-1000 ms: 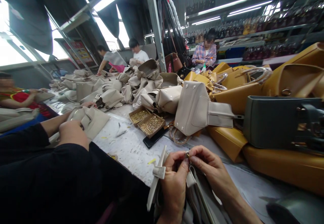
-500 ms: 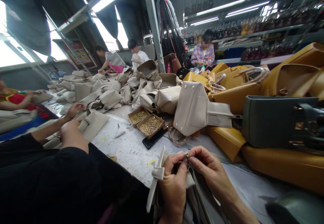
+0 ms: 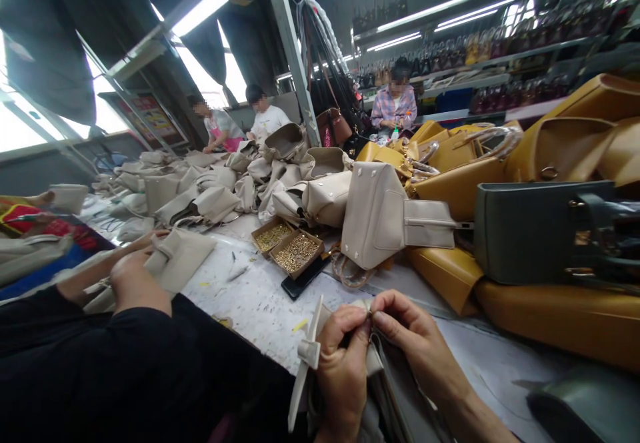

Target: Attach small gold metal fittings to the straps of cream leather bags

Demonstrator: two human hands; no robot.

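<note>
A beige handbag [image 3: 375,363] is right in front of me at the bottom of the head view, its lower part cut off by the frame. My left hand [image 3: 343,366] is closed on the bag's upper edge, thumb and index finger pinched at the rim. A strap tab [image 3: 309,353] sticks out to the left of that hand. My right hand [image 3: 417,333] meets the left fingertips, thumb and forefinger pinching a small metal fitting [image 3: 371,312] against the bag. Fingers mostly cover the fitting, so its exact kind cannot be made out.
Small boxes of gold-coloured metal pieces [image 3: 296,254] stand ahead beside a black phone [image 3: 305,279]. Beige bags [image 3: 375,216] pile up beyond, mustard bags [image 3: 450,276] and a dark green bag [image 3: 530,229] to the right. A co-worker's arm [image 3: 135,279] rests close at left.
The view has shifted slightly. My hands keep their pinch at the bag's edge, and the metal fitting shows less between the fingertips. The neighbour's hands at left have moved behind their beige bag.
</note>
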